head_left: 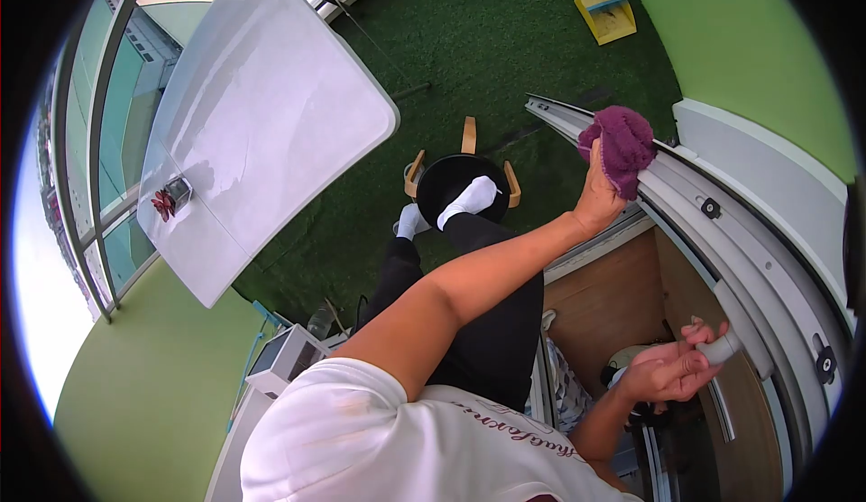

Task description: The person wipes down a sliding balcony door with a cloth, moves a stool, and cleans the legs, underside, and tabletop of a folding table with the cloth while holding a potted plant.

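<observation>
In the head view, the left hand [600, 197] clutches one purple cloth [622, 146] with closed fingers, pressing it against the silver window frame [672, 170]. The right hand [663, 371] has its fingers curled around one grey handle [719, 350] on that frame. Of two white-socked feet, one [473, 199] rests on a single black stool [443, 177] with three wooden legs visible. One white table [271, 114] bears one potted plant [171, 198]; one yellow dustpan [605, 15] lies on green turf [505, 42].
</observation>
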The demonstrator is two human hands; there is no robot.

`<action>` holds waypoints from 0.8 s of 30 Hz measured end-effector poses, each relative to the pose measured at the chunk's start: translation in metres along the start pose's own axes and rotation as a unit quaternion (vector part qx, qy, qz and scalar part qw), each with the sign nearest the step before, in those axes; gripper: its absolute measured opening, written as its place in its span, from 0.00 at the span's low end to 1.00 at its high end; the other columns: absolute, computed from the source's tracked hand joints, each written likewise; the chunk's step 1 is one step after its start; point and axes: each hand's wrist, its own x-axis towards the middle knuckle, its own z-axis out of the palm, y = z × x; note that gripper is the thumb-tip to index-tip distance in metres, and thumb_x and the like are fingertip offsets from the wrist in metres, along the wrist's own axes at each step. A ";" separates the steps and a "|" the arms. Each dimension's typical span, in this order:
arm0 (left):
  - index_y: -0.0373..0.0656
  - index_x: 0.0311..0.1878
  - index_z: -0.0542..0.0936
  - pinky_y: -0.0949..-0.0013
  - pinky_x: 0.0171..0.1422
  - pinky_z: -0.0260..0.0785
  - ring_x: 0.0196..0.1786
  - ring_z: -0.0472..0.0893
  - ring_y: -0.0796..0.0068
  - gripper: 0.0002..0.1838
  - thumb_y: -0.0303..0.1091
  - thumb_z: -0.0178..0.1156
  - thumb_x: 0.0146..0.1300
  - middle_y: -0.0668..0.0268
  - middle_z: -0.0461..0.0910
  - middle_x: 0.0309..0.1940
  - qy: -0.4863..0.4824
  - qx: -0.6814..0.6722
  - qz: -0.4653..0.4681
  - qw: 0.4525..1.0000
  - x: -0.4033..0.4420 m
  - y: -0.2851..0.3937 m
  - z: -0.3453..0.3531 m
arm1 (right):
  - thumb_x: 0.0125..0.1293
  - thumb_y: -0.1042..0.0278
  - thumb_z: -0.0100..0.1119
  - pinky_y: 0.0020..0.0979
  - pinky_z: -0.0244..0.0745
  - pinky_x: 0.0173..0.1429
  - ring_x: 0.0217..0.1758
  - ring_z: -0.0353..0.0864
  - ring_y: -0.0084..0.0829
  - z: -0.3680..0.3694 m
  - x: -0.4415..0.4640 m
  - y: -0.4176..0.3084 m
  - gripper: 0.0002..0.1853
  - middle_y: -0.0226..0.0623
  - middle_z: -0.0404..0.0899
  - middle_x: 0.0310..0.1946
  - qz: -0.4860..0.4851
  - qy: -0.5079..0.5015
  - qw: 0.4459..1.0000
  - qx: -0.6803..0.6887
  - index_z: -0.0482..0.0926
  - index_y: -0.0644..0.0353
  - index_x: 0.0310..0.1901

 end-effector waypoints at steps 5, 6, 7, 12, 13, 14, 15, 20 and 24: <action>0.38 0.67 0.63 0.51 0.73 0.45 0.66 0.58 0.42 0.32 0.30 0.57 0.58 0.48 0.61 0.64 0.013 0.006 0.041 0.999 -0.009 -0.022 0.007 | 0.76 0.57 0.33 0.38 0.64 0.43 0.31 0.62 0.33 0.003 -0.001 0.013 0.20 0.41 0.66 0.32 -0.066 0.082 0.994 -0.033 0.64 0.72 0.45; 0.38 0.66 0.64 0.50 0.72 0.45 0.66 0.59 0.41 0.31 0.31 0.57 0.58 0.48 0.61 0.63 0.015 0.015 0.046 0.999 -0.013 -0.025 0.008 | 0.76 0.57 0.33 0.38 0.64 0.43 0.31 0.62 0.33 -0.006 -0.003 0.020 0.20 0.41 0.66 0.32 -0.065 0.083 0.994 -0.036 0.64 0.72 0.45; 0.38 0.66 0.64 0.50 0.72 0.45 0.66 0.59 0.41 0.31 0.31 0.57 0.58 0.48 0.61 0.63 0.014 0.014 0.045 0.999 -0.018 -0.028 0.009 | 0.75 0.57 0.34 0.38 0.65 0.44 0.31 0.62 0.33 -0.011 -0.002 0.024 0.19 0.40 0.65 0.32 -0.085 0.080 0.993 -0.019 0.64 0.71 0.44; 0.38 0.64 0.66 0.50 0.71 0.44 0.64 0.58 0.43 0.29 0.32 0.57 0.58 0.49 0.60 0.62 0.010 -0.198 -0.071 0.978 -0.042 -0.041 0.023 | 0.76 0.54 0.34 0.39 0.65 0.42 0.27 0.62 0.33 -0.004 -0.001 0.047 0.24 0.43 0.64 0.25 -0.164 0.213 0.963 0.030 0.71 0.69 0.40; 0.38 0.64 0.66 0.50 0.71 0.44 0.63 0.58 0.43 0.29 0.32 0.57 0.57 0.50 0.60 0.62 0.016 -0.253 -0.102 0.962 -0.046 -0.044 0.027 | 0.76 0.52 0.32 0.36 0.63 0.39 0.26 0.59 0.30 -0.007 0.000 0.054 0.24 0.39 0.62 0.22 -0.179 0.228 0.955 0.057 0.71 0.67 0.38; 0.38 0.64 0.66 0.50 0.70 0.44 0.63 0.58 0.44 0.29 0.32 0.57 0.57 0.50 0.60 0.62 0.024 -0.306 -0.132 0.943 -0.051 -0.047 0.030 | 0.76 0.52 0.32 0.36 0.63 0.39 0.26 0.59 0.30 -0.007 -0.002 0.060 0.24 0.39 0.62 0.22 -0.180 0.234 0.954 0.059 0.71 0.67 0.38; 0.39 0.63 0.67 0.50 0.69 0.45 0.62 0.59 0.44 0.28 0.32 0.57 0.57 0.50 0.60 0.61 0.041 -0.333 -0.139 0.932 -0.056 -0.049 0.033 | 0.75 0.52 0.32 0.35 0.62 0.39 0.25 0.57 0.30 -0.011 -0.002 0.062 0.24 0.38 0.61 0.21 -0.184 0.237 0.953 0.039 0.70 0.66 0.36; 0.39 0.61 0.68 0.51 0.67 0.47 0.61 0.60 0.45 0.27 0.31 0.57 0.57 0.50 0.62 0.59 -0.008 -0.213 -0.031 0.977 -0.046 -0.039 0.008 | 0.73 0.50 0.41 0.36 0.62 0.37 0.20 0.53 0.28 -0.004 0.002 0.050 0.26 0.33 0.56 0.15 -0.182 0.286 0.940 0.049 0.68 0.59 0.20; 0.39 0.61 0.68 0.47 0.66 0.49 0.60 0.62 0.45 0.27 0.32 0.59 0.56 0.48 0.63 0.57 -0.024 -0.273 0.008 0.962 -0.037 -0.055 -0.007 | 0.67 0.57 0.50 0.38 0.63 0.33 0.21 0.59 0.35 0.001 0.014 0.056 0.25 0.43 0.58 0.15 -0.292 0.308 0.905 0.037 0.64 0.61 0.14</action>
